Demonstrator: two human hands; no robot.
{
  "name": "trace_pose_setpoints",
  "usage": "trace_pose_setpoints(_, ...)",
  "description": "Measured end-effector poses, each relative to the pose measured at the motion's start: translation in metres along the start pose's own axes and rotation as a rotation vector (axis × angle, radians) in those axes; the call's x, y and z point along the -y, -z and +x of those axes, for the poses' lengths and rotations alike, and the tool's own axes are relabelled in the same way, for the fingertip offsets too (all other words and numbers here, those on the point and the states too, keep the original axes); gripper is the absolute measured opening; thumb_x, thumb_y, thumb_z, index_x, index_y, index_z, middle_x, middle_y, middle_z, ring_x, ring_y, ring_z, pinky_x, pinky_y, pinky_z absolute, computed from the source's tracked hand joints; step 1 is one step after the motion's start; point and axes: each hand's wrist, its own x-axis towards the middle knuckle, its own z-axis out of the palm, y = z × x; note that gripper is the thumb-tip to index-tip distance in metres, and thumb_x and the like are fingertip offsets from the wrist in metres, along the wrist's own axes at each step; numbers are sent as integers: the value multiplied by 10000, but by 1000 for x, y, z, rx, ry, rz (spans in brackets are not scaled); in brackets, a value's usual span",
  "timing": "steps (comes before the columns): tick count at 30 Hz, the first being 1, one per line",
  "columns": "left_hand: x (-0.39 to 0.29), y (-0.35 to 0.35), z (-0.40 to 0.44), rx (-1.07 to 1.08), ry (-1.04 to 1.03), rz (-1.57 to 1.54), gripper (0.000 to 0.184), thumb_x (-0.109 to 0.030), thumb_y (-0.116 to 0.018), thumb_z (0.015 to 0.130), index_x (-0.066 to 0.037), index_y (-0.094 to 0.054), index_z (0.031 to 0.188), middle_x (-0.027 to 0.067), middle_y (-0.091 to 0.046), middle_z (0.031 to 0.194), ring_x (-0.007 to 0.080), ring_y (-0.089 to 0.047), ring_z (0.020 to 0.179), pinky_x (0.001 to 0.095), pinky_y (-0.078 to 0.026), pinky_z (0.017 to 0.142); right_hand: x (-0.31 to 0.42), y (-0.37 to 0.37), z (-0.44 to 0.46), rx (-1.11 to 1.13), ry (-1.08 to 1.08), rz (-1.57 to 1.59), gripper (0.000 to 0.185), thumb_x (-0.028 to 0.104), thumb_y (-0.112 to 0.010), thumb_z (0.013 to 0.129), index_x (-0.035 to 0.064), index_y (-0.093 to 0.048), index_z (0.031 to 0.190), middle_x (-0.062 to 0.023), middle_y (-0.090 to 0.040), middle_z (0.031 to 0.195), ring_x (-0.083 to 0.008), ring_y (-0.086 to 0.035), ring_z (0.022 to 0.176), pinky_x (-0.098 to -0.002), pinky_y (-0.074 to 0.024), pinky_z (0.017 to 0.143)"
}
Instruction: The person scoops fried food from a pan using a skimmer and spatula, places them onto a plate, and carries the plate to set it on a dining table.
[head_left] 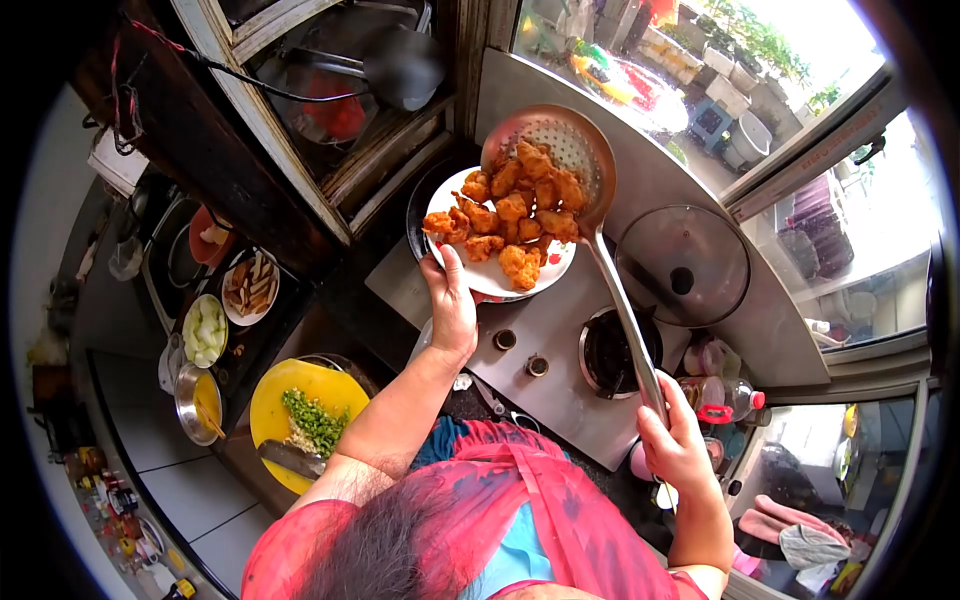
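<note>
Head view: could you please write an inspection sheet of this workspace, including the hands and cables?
Surface: grey stove top with a burner.
Job's things: strainer tilted over white plate; fried pieces in both.
Clutter: yellow board with chopped greens and knife, at left.
Hands: left hand holds the plate; right hand grips the strainer's handle.
Cables: thin black cable at upper left.
Surroundings: window at right; glass lid near the burner.
</note>
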Motion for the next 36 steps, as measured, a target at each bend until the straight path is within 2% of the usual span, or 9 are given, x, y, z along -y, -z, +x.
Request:
trace_pose_setpoints(1,-7,-4,-4,9,20,-12,387,-484,-389,964,-131,-334,1113,50,-506,1058,123,-600,820,269,-547,568,-9,-2,2,-40,115,-122,427,85,-525,916,56,-378,1316,-3,-509,787,-69,-451,653,-213,-406,603)
trace_pose_setpoints(5,-16,-6,-10,30,63,-35,391,-488,-391,963,-139,-335,1130,43,-503,1074,125,-600,854,272,-551,609,-5,-6,2,-62,122,-191,428,80,-521,912,44,-374,1313,-68,-546,863,-100,-479,741,-230,-420,707)
trace_pose_setpoints(11,-19,-8,-12,11,50,-80,406,-483,-388,965,-141,-338,1177,50,-488,1169,145,-573,1005,303,-554,733,-14,-12,7,-158,239,-206,430,59,-515,911,35,-371,1316,-98,-565,990,-126,-514,865,-243,-419,818)
trace_pose_setpoints(14,-20,-8,-11,20,31,-114,415,-479,-387,966,-140,-337,1201,57,-482,1203,156,-559,1050,315,-549,776,-17,-14,6,-145,131,-47,430,48,-511,911,35,-375,1318,-102,-555,1054,-132,-510,946,-245,-393,872)
trace_pose_setpoints(18,-23,-10,-12,29,43,-149,422,-475,-387,967,-140,-333,1218,62,-481,1214,161,-558,1056,318,-551,782,-19,-14,9,-98,54,77,438,50,-492,924,70,-354,1338,-37,-535,832,-91,-504,669,-210,-419,628)
trace_pose_setpoints(20,-20,-6,-11,25,42,-136,422,-474,-387,967,-141,-333,1220,63,-480,1216,163,-561,1052,319,-552,782,3,-13,8,-28,-112,321,448,57,-483,930,96,-335,1352,13,-475,698,-54,-429,494,-192,-366,451)
trace_pose_setpoints(23,-21,-2,-10,57,48,-125,432,-479,-385,968,-139,-314,1224,65,-454,1220,146,-542,1051,304,-539,780,9,-9,10,16,-168,514,453,83,-479,938,130,-318,1359,62,-354,602,-15,-247,383,-181,-187,334)
trace_pose_setpoints(30,-14,6,-5,68,42,-118,414,-474,-386,971,-134,-318,1198,60,-459,1158,122,-549,959,285,-538,723,16,5,19,75,-275,651,425,121,-506,932,141,-361,1331,54,-374,619,-12,-234,381,-164,-201,332)
trace_pose_setpoints(36,-4,11,-1,65,65,-147,427,-478,-391,964,-149,-335,1231,59,-485,1192,159,-573,1019,321,-550,780,17,8,28,121,-297,715,393,143,-529,924,129,-398,1295,40,-362,624,-14,-236,387,-161,-201,325)
